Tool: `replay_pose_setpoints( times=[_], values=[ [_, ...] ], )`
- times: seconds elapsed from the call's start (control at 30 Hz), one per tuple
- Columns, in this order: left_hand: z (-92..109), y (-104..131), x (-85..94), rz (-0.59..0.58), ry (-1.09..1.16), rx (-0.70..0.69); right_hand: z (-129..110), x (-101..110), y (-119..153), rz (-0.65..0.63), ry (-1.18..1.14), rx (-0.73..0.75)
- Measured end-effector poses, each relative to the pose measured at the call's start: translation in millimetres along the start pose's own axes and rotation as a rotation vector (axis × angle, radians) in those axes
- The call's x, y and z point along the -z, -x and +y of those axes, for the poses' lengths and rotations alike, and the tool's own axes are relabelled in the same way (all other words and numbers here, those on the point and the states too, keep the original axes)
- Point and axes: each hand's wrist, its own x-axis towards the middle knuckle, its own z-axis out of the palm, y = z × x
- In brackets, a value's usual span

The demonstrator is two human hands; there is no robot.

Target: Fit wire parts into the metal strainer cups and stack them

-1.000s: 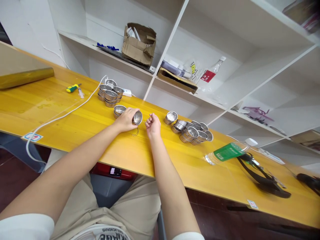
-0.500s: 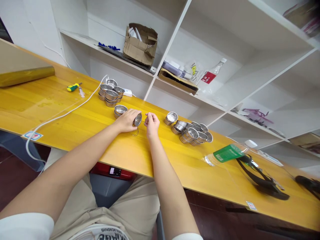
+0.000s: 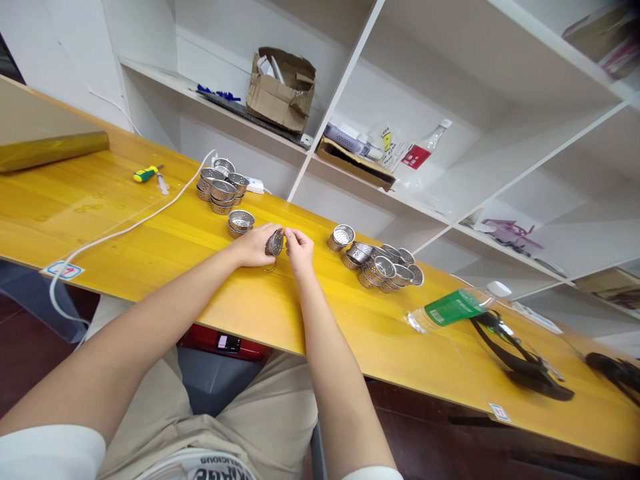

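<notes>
My left hand (image 3: 254, 247) grips a small perforated metal cup (image 3: 275, 243), tilted on its side above the yellow table (image 3: 260, 307). At the cup's right rim is my right hand (image 3: 299, 249), its thumb and fingers pinched together; what they hold is too small to make out. A thin curved wire (image 3: 271, 269) shows below the cup. Just left of my hands stands a short stack of like cups (image 3: 241, 222), with a cluster of stacked cups (image 3: 223, 190) behind it. More cups (image 3: 384, 267) are grouped on the right, beside another short stack (image 3: 343, 236).
A white cable (image 3: 125, 230) crosses the table's left side near a green-yellow screwdriver (image 3: 145, 174). On the right lie a green-labelled bottle (image 3: 456, 307) and a black strap-like object (image 3: 520, 367). White shelves (image 3: 345, 73) holding a cardboard box (image 3: 280, 90) stand behind.
My right hand has moved slightly left, its fingertips now at the cup's rim. The cup has turned a little in my left hand, showing more of its outer side.
</notes>
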Motion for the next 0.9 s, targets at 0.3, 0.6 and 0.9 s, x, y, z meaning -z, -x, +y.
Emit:
replay_pose_setpoints(
  times=[0.3,0.6,0.9],
  values=[
    [9.6,-2.8,-6.6,0.023,0.259,0.213,-0.9,-1.1,3.2,-0.064,-0.101,-0.042],
    [12.6,-6.1,-17.8,0.097,0.499,0.307,-2.4,0.1,2.4,-0.057,-0.205,-0.04],
    [14.7,-9.3,-9.8,0.193,0.463,0.323,-8.1,5.3,3.4,-0.201,-0.223,-0.074]
  ],
)
